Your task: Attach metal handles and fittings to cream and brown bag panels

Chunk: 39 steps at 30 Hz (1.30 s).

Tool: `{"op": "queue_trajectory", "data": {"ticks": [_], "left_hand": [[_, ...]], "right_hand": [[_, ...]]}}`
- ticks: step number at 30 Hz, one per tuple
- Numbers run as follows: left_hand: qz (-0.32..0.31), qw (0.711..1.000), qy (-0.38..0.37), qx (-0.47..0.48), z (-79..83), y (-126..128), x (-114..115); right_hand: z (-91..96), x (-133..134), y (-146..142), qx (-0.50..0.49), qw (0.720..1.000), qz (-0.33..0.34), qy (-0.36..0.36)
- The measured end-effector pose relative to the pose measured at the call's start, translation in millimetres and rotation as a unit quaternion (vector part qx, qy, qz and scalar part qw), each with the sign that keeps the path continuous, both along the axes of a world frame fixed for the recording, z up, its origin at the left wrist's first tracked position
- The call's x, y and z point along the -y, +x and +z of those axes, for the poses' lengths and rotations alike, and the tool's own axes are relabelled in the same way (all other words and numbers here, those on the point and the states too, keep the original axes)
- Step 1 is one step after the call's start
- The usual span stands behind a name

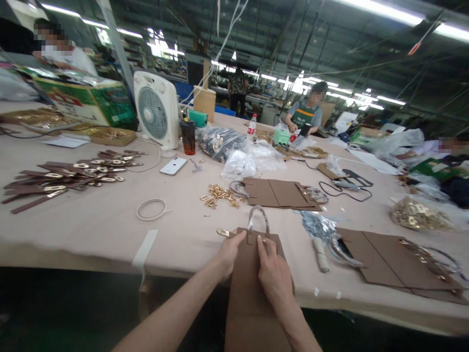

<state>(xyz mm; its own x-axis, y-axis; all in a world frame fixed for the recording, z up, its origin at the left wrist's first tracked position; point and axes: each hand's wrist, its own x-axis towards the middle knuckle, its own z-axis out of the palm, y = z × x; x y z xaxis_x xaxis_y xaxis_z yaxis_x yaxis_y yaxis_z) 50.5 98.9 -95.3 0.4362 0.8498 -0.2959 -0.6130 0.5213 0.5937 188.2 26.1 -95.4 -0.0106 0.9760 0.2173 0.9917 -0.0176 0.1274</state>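
A brown leather bag panel (249, 298) hangs over the near table edge, its wrapped curved handle (258, 215) pointing away from me. My left hand (229, 252) grips the panel's top left corner, where a gold metal fitting (224, 232) sticks out. My right hand (273, 274) pinches the panel's top edge just below the handle. Both hands are closed on the panel.
More brown panels (280, 193) (395, 259), a heap of gold fittings (220, 194), brown straps with gold buckles (66, 176), a white phone (173, 165), a dark cup (188, 137), a white fan (156, 110), a roll of white tape (151, 209) and plastic bags (242, 156) lie on the table. People work at the far side.
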Motion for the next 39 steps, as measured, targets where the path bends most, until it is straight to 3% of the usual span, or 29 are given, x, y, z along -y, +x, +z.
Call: {"op": "queue_trajectory", "data": {"ticks": [4, 10, 17, 22, 25, 28, 32, 39], "left_hand": [[-0.011, 1.0, -0.007, 0.009, -2.7, -3.7, 1.0], [-0.235, 0.962, -0.006, 0.138, -0.1, -22.0, -12.1], [-0.255, 0.954, -0.004, 0.16, -4.9, -24.8, -20.9], [-0.233, 0.955, -0.011, 0.183, -8.5, -24.2, -23.5], [-0.217, 0.957, -0.027, 0.192, -8.7, -24.7, -23.7], [-0.204, 0.957, -0.046, 0.2, -6.1, -24.1, -22.5], [-0.199, 0.957, -0.059, 0.202, -0.3, -23.0, -20.9], [-0.12, 0.975, -0.065, 0.175, 1.5, -24.2, -19.5]], "right_hand": [[-17.4, 2.0, 4.2, -0.11, 0.991, 0.007, 0.069], [-28.1, 0.5, 11.5, -0.313, 0.935, 0.056, 0.155], [-10.1, -1.3, 10.9, -0.53, 0.833, -0.032, 0.156], [15.5, -15.1, -3.7, -0.586, 0.779, -0.077, 0.211], [35.2, -35.4, -23.0, -0.603, 0.777, -0.021, 0.18], [47.8, -60.4, -42.7, -0.588, 0.795, 0.06, 0.135], [49.3, -91.7, -60.6, -0.553, 0.819, 0.112, 0.108], [50.9, -148.7, -89.1, -0.519, 0.836, 0.18, -0.012]]}}
